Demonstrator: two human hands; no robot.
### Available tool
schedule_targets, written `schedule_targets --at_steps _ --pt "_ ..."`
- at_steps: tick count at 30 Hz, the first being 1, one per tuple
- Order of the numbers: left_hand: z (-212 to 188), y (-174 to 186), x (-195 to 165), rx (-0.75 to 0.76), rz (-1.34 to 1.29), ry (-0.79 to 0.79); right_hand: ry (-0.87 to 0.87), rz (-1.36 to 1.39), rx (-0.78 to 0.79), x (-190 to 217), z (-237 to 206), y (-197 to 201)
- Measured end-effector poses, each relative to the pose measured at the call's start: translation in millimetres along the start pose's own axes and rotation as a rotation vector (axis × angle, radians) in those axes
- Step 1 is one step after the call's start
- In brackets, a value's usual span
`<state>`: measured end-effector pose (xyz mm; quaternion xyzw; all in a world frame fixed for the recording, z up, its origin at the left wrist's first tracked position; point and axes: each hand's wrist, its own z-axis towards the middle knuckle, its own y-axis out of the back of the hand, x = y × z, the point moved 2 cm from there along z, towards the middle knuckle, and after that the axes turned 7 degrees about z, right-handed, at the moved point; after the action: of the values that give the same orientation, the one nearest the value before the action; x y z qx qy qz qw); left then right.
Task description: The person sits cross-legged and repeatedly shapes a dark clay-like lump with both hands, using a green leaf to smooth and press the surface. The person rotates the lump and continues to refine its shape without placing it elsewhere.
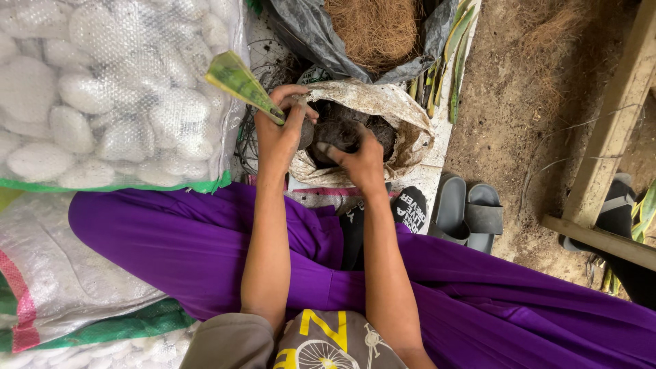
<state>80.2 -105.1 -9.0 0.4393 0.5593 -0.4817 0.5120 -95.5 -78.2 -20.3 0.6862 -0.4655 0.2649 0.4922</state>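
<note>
Head view showed the left hand [279, 133] gripping a green-leaved plant [239, 80] upright at frame centre, while the right hand [359, 160], fingers curled, scooped dark soil [345, 130] from the sack [383, 102].

One head-worn camera looks steeply down from above the seated person's lap. It faces forward onto the open soil sack [383, 102], close, within arm's reach. No second view exists.

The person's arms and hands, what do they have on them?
Nothing much! Both arms are bare from the elbows down, with no gloves, rings or watch on the left hand or right hand. Short grey sleeves show near the bottom, above purple trousers.
</note>
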Motion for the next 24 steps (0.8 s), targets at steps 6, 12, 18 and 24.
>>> schedule_targets --at_steps 6,12,18,24 --pt "-3.0 0.8 -0.9 0.097 0.323 -0.098 0.087 0.237 -0.122 -9.3 4.3 21.1" --pt "-5.8 -9.4 7.8 0.295 0.506 0.284 -0.027 0.062 -0.165 -5.9 5.2 29.5" --pt "-10.6 -13.4 2.8 0.464 0.636 0.236 -0.003 0.22 -0.302 -20.0 10.5 26.6" --pt "-12.2 -35.0 12.2 0.416 0.543 0.108 0.024 0.671 -0.284 -25.0 17.2 25.4"
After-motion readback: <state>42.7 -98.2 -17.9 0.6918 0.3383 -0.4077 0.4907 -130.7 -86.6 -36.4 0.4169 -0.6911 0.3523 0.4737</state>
